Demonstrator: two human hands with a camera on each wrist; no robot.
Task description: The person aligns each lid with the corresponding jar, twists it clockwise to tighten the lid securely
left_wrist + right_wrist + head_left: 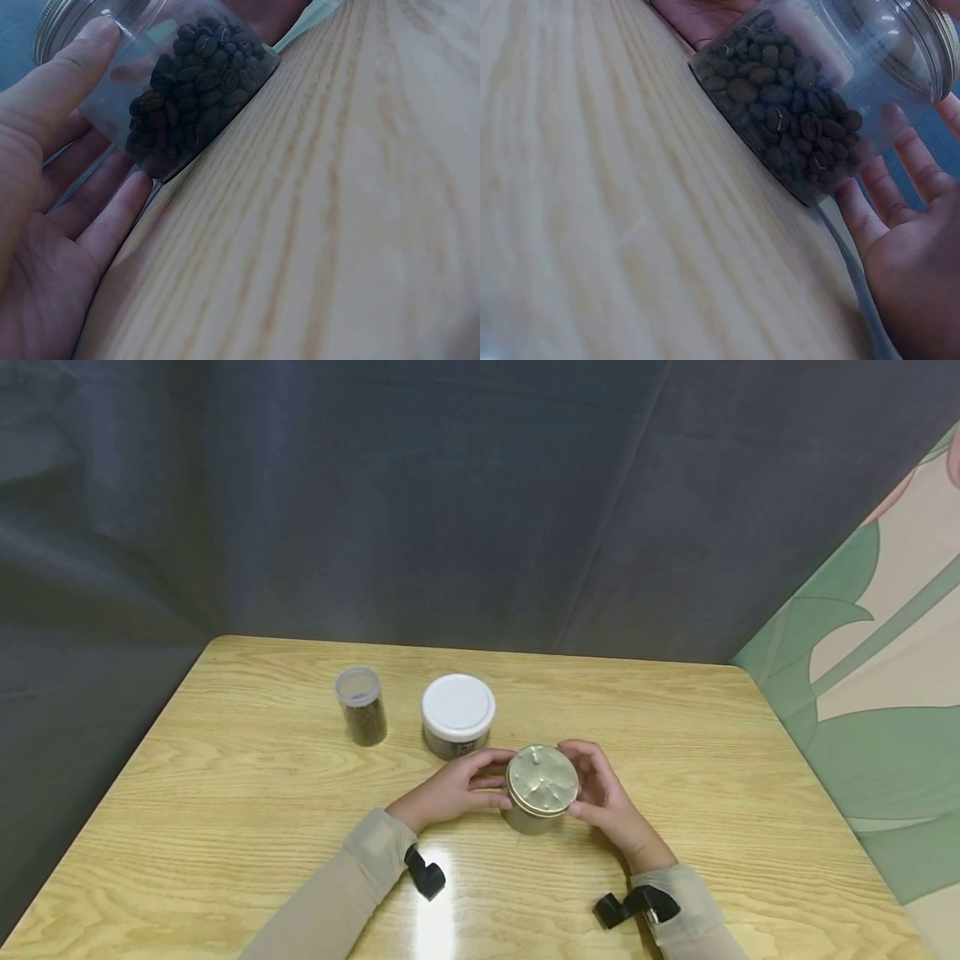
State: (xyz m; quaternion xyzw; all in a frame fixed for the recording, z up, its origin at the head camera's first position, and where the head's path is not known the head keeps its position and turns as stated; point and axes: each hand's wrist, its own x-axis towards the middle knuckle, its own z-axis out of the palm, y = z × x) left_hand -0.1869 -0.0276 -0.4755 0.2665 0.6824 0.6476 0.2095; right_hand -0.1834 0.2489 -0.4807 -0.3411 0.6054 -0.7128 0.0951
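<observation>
A clear jar of coffee beans (pixel 528 821) with a gold metal lid (pixel 542 779) stands upright on the wooden table. From its left side my left hand (pixel 453 789) holds it, with the thumb on the wall near the lid in the left wrist view and the fingers behind. My right hand (pixel 611 802) holds the jar from the right, its thumb by the lid's edge and its fingers around the far side. Dark beans (pixel 780 97) fill roughly the lower half in the right wrist view.
Behind the jar, close to the left fingers, stands a wide tub with a white lid (pixel 458 706). Farther left is a slim clear container (pixel 365 714) holding dark contents. A dark curtain (pixel 450 510) hangs behind the wooden table (pixel 225 793).
</observation>
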